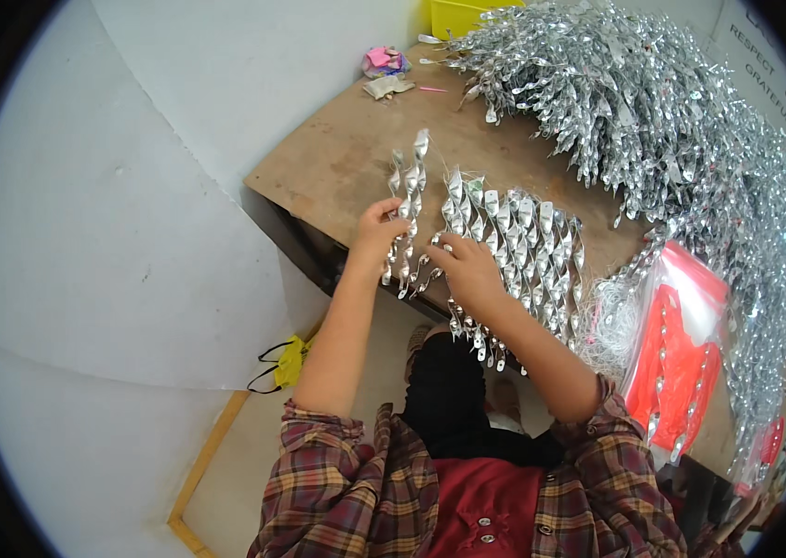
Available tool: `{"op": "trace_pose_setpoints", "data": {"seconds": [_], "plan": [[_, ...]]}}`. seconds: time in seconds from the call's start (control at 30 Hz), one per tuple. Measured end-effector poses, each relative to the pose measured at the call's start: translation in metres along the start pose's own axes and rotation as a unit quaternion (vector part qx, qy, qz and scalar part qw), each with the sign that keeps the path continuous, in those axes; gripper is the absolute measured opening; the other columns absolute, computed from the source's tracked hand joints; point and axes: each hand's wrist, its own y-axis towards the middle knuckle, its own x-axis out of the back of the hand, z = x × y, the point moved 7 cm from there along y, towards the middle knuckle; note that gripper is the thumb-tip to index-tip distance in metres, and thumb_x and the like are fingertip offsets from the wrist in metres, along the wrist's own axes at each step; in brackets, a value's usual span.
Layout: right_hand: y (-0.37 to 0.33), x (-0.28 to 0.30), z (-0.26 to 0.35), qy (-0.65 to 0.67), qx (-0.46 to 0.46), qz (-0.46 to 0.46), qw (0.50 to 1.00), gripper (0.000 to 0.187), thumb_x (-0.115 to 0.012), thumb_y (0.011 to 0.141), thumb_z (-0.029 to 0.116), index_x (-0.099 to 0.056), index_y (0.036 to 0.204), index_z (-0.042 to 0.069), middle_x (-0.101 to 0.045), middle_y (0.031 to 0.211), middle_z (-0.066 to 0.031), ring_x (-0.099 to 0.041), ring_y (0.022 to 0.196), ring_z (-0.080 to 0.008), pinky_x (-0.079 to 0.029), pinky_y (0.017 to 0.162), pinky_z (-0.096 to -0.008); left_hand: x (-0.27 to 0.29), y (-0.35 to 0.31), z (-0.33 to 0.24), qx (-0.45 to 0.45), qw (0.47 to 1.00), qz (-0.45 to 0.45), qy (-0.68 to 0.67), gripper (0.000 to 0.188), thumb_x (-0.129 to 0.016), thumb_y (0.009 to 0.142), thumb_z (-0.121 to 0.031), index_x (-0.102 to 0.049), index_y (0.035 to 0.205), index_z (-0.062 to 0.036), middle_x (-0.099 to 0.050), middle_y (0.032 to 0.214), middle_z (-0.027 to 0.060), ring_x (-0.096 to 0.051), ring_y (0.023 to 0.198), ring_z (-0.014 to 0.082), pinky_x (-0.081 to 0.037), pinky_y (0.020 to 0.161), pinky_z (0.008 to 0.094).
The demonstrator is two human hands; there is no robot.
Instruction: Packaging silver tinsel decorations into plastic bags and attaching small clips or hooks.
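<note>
Near the table's front edge, my left hand (380, 231) is closed around a few twisted silver strips (420, 172), which stand up past the fingers and hang below them. Just to its right, my right hand (472, 272) has its fingers bent together at a thin silver spiral strip (425, 277); the exact grip is partly hidden. A row of similar silver spiral strips (525, 244) lies side by side to the right, partly behind my right hand and forearm. Their lower ends hang over the table edge.
A large heap of silver strips (635, 112) covers the far right of the brown table (333, 153). White string (611, 321) lies tangled beside a clear bag with a red insert (677, 349). A yellow bin (467, 16) and small packet (387, 86) sit at the back.
</note>
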Motion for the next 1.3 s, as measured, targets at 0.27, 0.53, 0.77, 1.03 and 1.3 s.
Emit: {"op": "trace_pose_setpoints", "data": {"seconds": [0.27,0.53,0.77,1.03,1.3], "plan": [[0.002,-0.006,0.019,-0.091,0.015,0.105,0.990,0.041,-0.060,0.069,0.004,-0.062,0.108,0.016,-0.053,0.113,-0.0085,-0.050,0.101,-0.0253,-0.037,0.082,-0.0369,0.052,0.014,-0.039,-0.229,0.799,-0.098,0.548,0.038,-0.057,0.079,-0.008,-0.057,0.116,-0.0075,-0.060,0.105,0.0171,-0.061,0.087,0.0357,-0.048,0.076,0.0421],[-0.013,0.028,0.014,-0.016,0.016,0.048,0.999,0.039,-0.061,0.067,0.000,-0.064,0.103,0.015,-0.056,0.114,-0.0073,-0.051,0.101,-0.0271,-0.039,0.083,-0.0388,0.052,0.036,-0.035,-0.162,0.691,-0.098,0.698,0.044,-0.051,0.084,-0.009,-0.048,0.128,-0.0125,-0.058,0.116,0.0106,-0.054,0.101,0.0363,-0.042,0.087,0.0458],[-0.038,0.096,0.020,0.034,-0.038,0.029,0.998,0.033,-0.057,0.072,-0.004,-0.065,0.100,0.012,-0.057,0.112,-0.0106,-0.053,0.100,-0.0314,-0.042,0.086,-0.0396,0.058,0.049,-0.038,-0.211,0.726,0.041,0.653,0.044,-0.052,0.087,-0.016,-0.048,0.131,-0.0160,-0.048,0.130,0.0157,-0.047,0.112,0.0388,-0.038,0.095,0.0467],[-0.137,0.177,-0.050,0.033,-0.298,-0.077,0.951,0.034,-0.049,0.079,-0.007,-0.061,0.109,0.004,-0.061,0.104,-0.0126,-0.059,0.097,-0.0246,-0.047,0.083,-0.0322,-0.030,-0.018,-0.081,-0.383,0.669,0.001,0.637,0.041,-0.054,0.087,-0.019,-0.051,0.123,-0.0017,-0.054,0.121,0.0221,-0.049,0.109,0.0405,-0.036,0.099,0.0452],[-0.131,0.132,-0.068,-0.011,-0.225,-0.078,0.971,0.041,-0.058,0.083,0.011,-0.051,0.123,0.006,-0.053,0.118,-0.0195,-0.049,0.106,-0.0372,-0.040,0.091,-0.0423,-0.088,-0.054,0.010,-0.212,0.880,0.129,0.404,0.060,-0.057,0.089,-0.026,-0.035,0.135,0.0052,-0.053,0.122,0.0230,-0.052,0.110,0.0313,-0.038,0.095,0.0369]]}}
